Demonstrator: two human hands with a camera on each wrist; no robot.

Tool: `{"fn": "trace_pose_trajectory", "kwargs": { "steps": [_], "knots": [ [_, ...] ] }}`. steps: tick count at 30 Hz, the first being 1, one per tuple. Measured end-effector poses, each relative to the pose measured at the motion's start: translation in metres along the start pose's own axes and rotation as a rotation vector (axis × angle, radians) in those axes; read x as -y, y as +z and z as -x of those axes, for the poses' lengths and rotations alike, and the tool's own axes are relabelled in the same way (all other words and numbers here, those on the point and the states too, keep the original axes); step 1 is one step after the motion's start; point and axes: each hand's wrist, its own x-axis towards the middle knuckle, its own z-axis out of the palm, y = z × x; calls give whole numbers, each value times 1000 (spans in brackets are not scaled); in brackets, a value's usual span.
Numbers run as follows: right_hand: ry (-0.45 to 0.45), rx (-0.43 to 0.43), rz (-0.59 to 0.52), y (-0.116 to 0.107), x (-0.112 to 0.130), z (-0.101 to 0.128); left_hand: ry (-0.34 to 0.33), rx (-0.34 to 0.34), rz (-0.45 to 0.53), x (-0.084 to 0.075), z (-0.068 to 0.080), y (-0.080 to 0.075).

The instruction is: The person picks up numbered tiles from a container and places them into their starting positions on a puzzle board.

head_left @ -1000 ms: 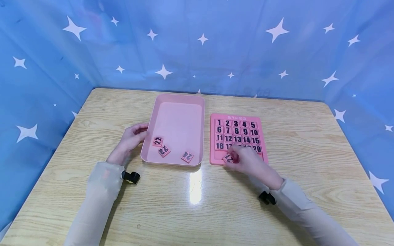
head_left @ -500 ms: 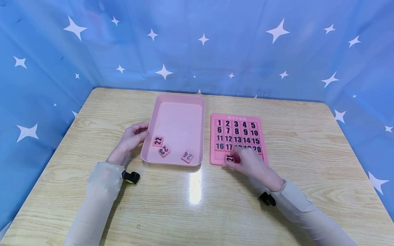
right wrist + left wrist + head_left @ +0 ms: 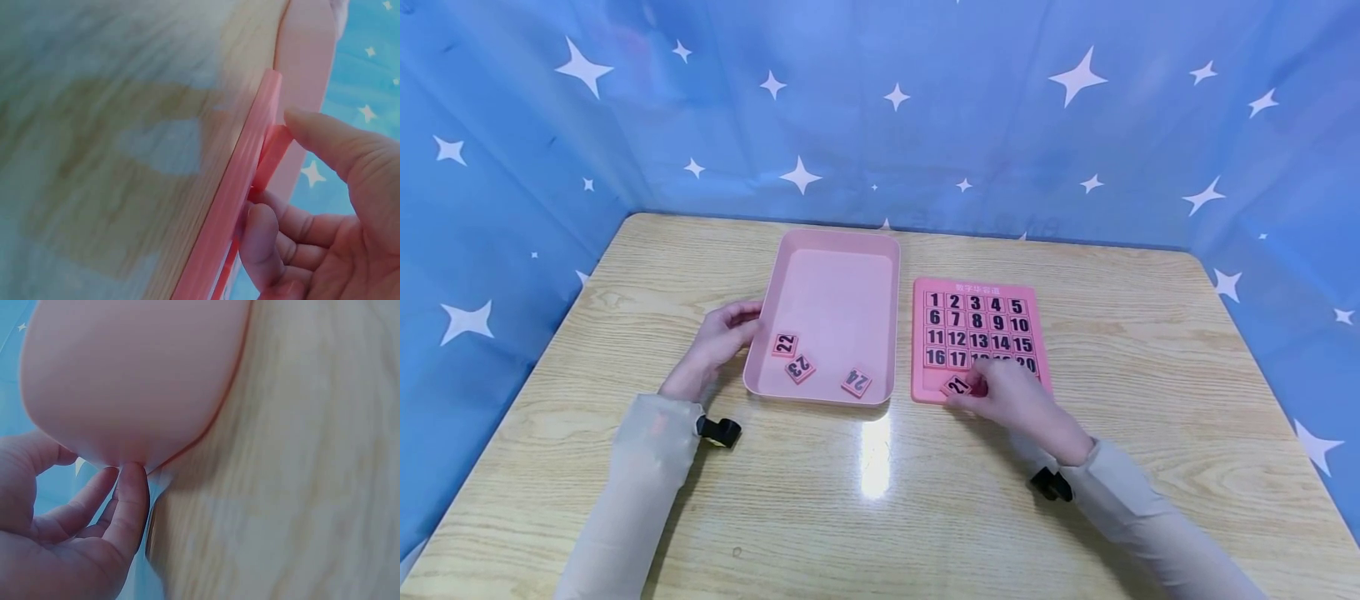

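In the head view, a pink number-puzzle board point(image 3: 918, 350) lies right of centre with number tiles 1 to 20 in rows, some partly covered by fingers. My right hand point(image 3: 1018, 408) pinches the tile marked 21 point(image 3: 956, 385) by its edges over the bottom row, the tile turned askew. The right wrist view has that tile point(image 3: 274, 156) tilted on the board point(image 3: 250, 147), between thumb and fingers. My left hand point(image 3: 713, 346) rests against the outer left wall of a pink tray point(image 3: 842, 292); in the left wrist view its fingertips point(image 3: 133, 472) touch that wall.
Inside the tray lie tiles 22 point(image 3: 785, 344), 23 point(image 3: 800, 368) and 24 point(image 3: 856, 382), all rotated. Tray and board stand side by side on a wooden table point(image 3: 820, 517). A blue curtain point(image 3: 850, 117) with white stars hangs behind the table.
Tile 21 has been turned clockwise in my right fingers, from a sideways number to a slanted one. My left hand, the tray and its tiles have stayed put.
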Motion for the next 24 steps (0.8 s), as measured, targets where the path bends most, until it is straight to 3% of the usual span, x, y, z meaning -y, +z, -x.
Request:
{"fn": "trace_pose_trajectory", "kwargs": {
  "steps": [5,24],
  "knots": [
    [26,0,15,1,3,-1,5,6,8,0,0,0],
    [-59,7,-6,4,5,-14,-9,9,3,-3,1,-1]
  ]
}}
